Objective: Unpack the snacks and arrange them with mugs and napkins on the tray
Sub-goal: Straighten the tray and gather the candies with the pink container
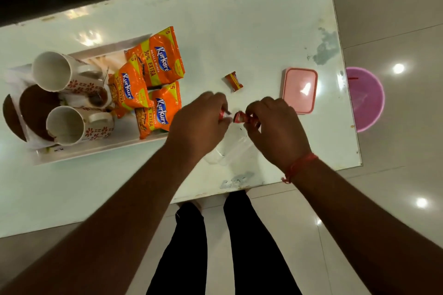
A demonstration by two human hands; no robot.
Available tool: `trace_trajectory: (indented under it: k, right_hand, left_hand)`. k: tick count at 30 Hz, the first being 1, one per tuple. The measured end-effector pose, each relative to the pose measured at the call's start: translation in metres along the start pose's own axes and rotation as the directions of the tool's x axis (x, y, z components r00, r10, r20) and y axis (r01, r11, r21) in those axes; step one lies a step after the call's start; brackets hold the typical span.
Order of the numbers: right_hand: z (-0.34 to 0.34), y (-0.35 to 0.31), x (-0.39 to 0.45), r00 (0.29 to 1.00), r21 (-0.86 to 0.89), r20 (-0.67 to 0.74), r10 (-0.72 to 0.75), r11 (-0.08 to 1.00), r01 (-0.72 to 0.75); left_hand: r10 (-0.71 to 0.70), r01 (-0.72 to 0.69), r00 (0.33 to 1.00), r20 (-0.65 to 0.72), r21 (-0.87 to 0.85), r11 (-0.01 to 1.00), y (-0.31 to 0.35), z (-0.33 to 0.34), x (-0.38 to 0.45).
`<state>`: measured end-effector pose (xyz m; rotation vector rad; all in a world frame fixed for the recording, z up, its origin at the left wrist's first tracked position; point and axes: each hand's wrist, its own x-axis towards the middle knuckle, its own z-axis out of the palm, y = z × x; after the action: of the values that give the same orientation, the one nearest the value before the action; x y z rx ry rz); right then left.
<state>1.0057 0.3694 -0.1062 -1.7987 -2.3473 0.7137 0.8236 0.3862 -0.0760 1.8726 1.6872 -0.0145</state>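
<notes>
Head view, left to right: tray [100, 148] held two mugs [62, 72], partly hidden napkins [16, 74], three snack packets [157, 60]. Left hand [200, 122] and right hand [275, 124] each pinched a red sweet [239, 117], wrappers mostly covered. Loose sweet [233, 82], pink lid [299, 90] beyond.

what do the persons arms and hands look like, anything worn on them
Both forearms are bare, with no sleeves in view. The right hand has a red thread band tied round its wrist, with a small knotted end hanging off. The left hand and its wrist show no band, watch or ring. No gloves on either.
</notes>
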Motion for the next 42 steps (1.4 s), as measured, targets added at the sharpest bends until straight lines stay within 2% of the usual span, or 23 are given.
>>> trace_trajectory:
  k: [5,9,15,17,21,23,28,34,42]
  right_hand:
    - [0.013,-0.013,-0.022,0.999,-0.012,0.042,-0.012,1.0,0.013]
    - [0.007,-0.014,-0.013,1.0,0.034,0.017,0.015,0.999,-0.016]
    - [0.0,-0.009,0.041,0.987,0.12,-0.108,0.123,0.987,-0.11]
    - [0.007,-0.011,0.067,0.987,0.077,-0.076,0.139,0.988,-0.133]
    - [0.026,-0.015,0.106,0.984,-0.078,0.074,0.162,0.985,-0.156]
    - [0.034,-0.016,0.11,0.987,-0.128,0.087,0.138,0.984,-0.126]
    - [0.043,-0.016,0.095,0.996,-0.134,0.056,0.065,0.989,-0.057]
    - [0.02,-0.018,0.05,0.992,0.07,-0.036,0.122,0.99,-0.119]
    - [0.003,-0.044,-0.02,0.993,0.135,0.036,0.111,0.984,-0.115]
  left_hand:
    - [-0.031,0.032,0.995,0.09,-0.012,0.999,-0.005,0.02,-0.031]
    - [-0.039,0.041,0.99,0.132,-0.011,0.999,-0.01,0.019,-0.027]
    - [-0.042,0.042,0.999,0.011,-0.064,0.997,-0.018,0.0,-0.009]
    - [-0.038,0.037,0.999,-0.021,-0.071,0.997,-0.02,-0.004,-0.002]
    - [-0.025,0.024,1.0,-0.013,-0.061,0.998,-0.024,-0.007,0.004]
    - [-0.019,0.018,1.0,-0.016,-0.064,0.998,-0.025,-0.006,0.003]
    - [-0.021,0.016,0.999,-0.045,-0.096,0.995,-0.028,-0.001,-0.007]
    - [-0.03,0.022,0.998,-0.059,-0.14,0.99,-0.029,0.005,-0.023]
    - [-0.01,0.001,0.998,-0.056,-0.159,0.987,-0.032,0.014,-0.034]
